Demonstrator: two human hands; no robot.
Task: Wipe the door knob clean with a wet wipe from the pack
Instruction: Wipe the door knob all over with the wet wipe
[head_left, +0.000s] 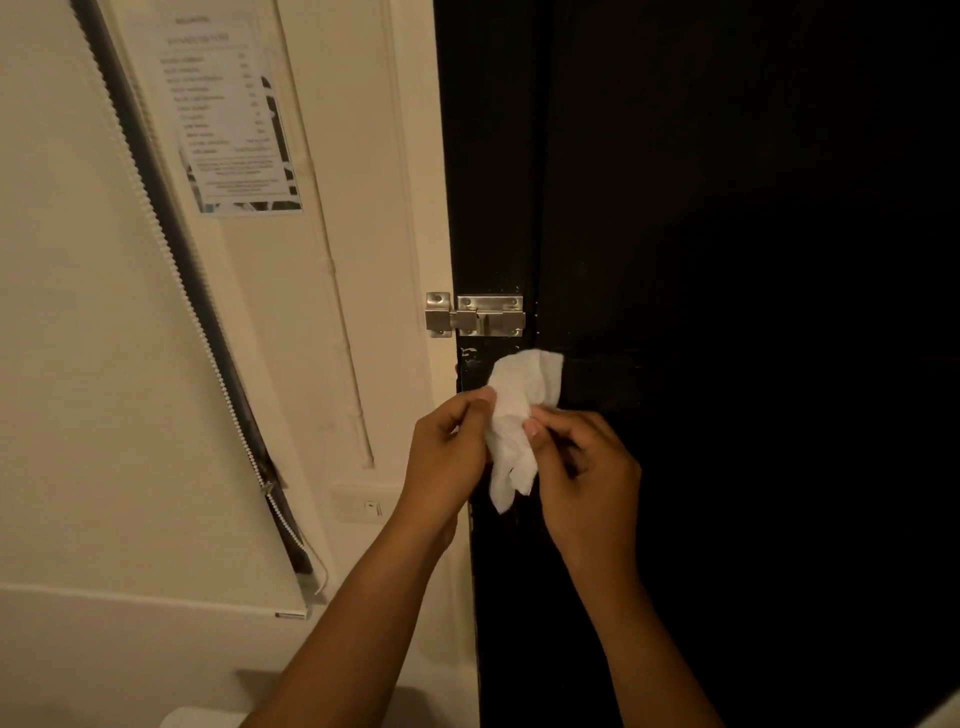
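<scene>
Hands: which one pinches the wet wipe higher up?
The left hand: its fingertips grip the wet wipe near the wipe's left edge, slightly above where the right hand pinches it.

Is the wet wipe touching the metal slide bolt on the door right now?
Apart. In the head view the top edge of the wet wipe sits below the slide bolt, with a strip of dark door visible between them.

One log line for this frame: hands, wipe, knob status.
left hand: holding wipe | right hand: holding wipe | wipe: bunched before door, below bolt latch | knob: not visible
</scene>
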